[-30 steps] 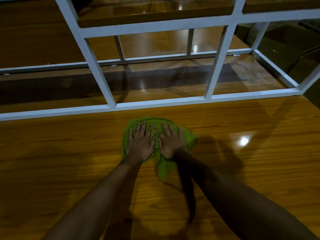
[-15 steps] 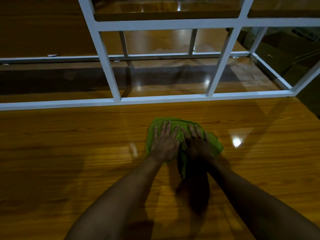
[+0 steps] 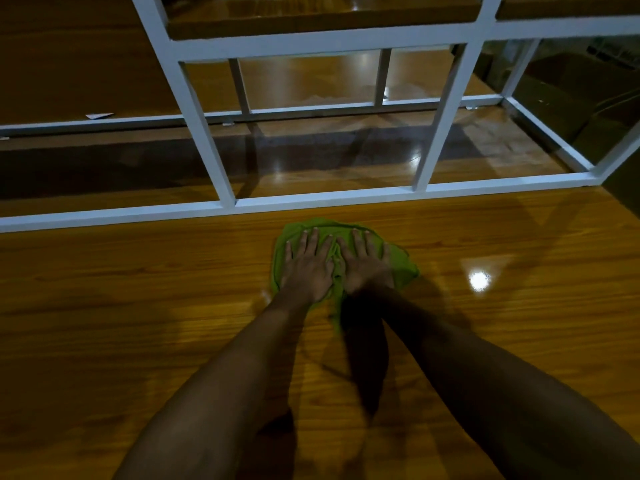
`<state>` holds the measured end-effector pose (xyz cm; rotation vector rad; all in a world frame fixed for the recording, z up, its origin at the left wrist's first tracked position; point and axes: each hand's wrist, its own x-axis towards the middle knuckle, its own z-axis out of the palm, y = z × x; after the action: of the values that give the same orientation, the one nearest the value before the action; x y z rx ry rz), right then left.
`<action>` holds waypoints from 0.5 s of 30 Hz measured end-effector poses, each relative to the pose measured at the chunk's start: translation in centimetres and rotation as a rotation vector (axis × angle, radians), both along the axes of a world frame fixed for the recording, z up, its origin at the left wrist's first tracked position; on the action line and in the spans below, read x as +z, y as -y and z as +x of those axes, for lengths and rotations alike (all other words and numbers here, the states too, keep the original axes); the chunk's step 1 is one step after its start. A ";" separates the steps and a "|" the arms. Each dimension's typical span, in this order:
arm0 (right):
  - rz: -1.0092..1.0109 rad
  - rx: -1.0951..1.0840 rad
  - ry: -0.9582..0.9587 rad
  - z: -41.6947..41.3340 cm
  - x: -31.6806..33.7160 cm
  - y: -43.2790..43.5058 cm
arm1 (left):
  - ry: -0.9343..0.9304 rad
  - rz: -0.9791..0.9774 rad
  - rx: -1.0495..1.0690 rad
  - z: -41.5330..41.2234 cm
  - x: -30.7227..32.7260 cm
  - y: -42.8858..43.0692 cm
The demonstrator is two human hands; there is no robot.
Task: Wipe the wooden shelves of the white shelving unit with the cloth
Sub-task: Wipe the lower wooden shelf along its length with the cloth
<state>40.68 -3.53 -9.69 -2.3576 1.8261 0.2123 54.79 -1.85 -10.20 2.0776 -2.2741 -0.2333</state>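
A green cloth (image 3: 400,263) lies bunched on a glossy wooden surface (image 3: 138,306), just in front of the bottom rail of the white frame (image 3: 311,199). It is close to the rail but not touching it. Both hands are pressed flat on top of the cloth. The left hand (image 3: 306,268) and the right hand (image 3: 367,266) sit side by side with their fingers straight, slightly spread and pointing toward the frame. Neither hand curls round the fabric, and the inner edges of the hands almost meet over a raised fold. Green shows past the fingertips on the frame side and out beyond the right hand, and a thin tail of cloth trails back between the wrists.

Both bare forearms reach toward the frame from the near edge of the view. A bright spot of reflected light (image 3: 479,280) shines on the wood in front of the frame, off to the right of the cloth.

Inside the frame, behind the rail, a lower wooden shelf (image 3: 329,168) gleams. Another shelf (image 3: 311,26) sits higher in the frame. A small white scrap (image 3: 98,115) lies by the frame's back rail — too small to identify.
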 end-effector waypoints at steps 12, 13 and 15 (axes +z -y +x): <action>-0.039 0.062 0.061 4.4 0.0 -7.7 | 0.031 0.029 0.063 4.8 -0.2 -7.4; -0.032 0.065 0.048 4.3 -0.2 -8.3 | 0.037 0.034 0.069 4.7 -0.3 -8.1; -0.024 0.072 0.029 3.7 -0.3 -9.5 | 0.034 0.040 0.079 4.1 -0.3 -9.4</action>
<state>44.42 5.94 -9.98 -2.4320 1.7422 0.1650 58.88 7.56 -10.51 2.2021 -2.2179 -0.2435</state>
